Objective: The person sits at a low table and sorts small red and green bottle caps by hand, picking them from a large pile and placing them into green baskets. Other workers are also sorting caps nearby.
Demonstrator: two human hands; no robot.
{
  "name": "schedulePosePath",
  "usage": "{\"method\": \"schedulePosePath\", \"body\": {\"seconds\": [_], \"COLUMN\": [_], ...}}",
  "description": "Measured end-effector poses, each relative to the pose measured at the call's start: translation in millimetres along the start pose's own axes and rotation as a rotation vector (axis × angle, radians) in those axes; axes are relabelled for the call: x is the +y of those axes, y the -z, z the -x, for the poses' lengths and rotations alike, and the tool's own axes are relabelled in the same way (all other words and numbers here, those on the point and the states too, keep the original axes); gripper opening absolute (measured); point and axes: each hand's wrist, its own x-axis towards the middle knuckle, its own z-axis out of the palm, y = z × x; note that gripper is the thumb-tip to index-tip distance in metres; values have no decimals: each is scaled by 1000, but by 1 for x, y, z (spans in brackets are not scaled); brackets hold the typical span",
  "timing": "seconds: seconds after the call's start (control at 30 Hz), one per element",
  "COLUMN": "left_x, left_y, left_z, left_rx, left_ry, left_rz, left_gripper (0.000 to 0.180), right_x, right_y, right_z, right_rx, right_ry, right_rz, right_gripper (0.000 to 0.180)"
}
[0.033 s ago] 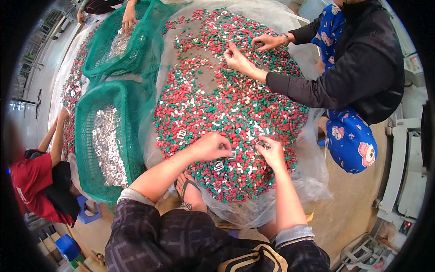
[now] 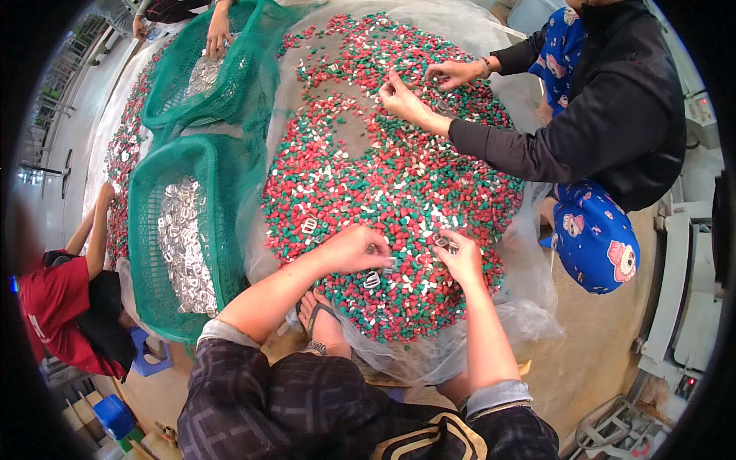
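Observation:
Between the fingertips of my left hand [image 2: 357, 248] is a small shiny metal buckle [image 2: 390, 265], held just above the pile of small red, green and white pieces [image 2: 399, 207]. My right hand [image 2: 461, 259] faces it across a short gap, with its fingers closed on another small metal buckle [image 2: 443, 243]. A loose metal piece with slots [image 2: 372, 280] lies on the pile just below my left hand. Farther up and left rests one more slotted metal piece [image 2: 309, 225]. My fingers partly cover the held buckles.
Left of the pile stands a green basket [image 2: 142, 253] of metal pieces; a second green basket [image 2: 157, 115] is behind it, with a person's hand [image 2: 218, 37] inside. A co-worker's hands [image 2: 406, 100] hover over the pile's far right. Another person [image 2: 69, 307] sits far left.
My left hand shifts very slightly at the fingertips. Otherwise the view is almost the same.

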Motion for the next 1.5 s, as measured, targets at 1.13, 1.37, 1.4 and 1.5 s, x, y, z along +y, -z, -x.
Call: {"method": "schedulePosePath", "body": {"seconds": [1.13, 1.37, 1.4, 1.5], "left_x": [-30, -39, -40, -71], "left_y": [-50, -44, -36, -10], "left_z": [63, 62, 66, 84], "left_rx": [338, 379, 382, 421], "left_ry": [-77, -17, 48, 172], "left_rz": [-518, -170, 37, 521], "left_gripper": [41, 24, 22, 22], "right_x": [-34, -27, -26, -28], "right_y": [-30, -24, -24, -22], "right_z": [17, 16, 17, 17], "right_rx": [-560, -516, -515, -528], "right_ry": [-518, -487, -480, -461], "right_rz": [-1469, -1517, -1523, -1527], "right_gripper": [12, 13, 13, 13]}}
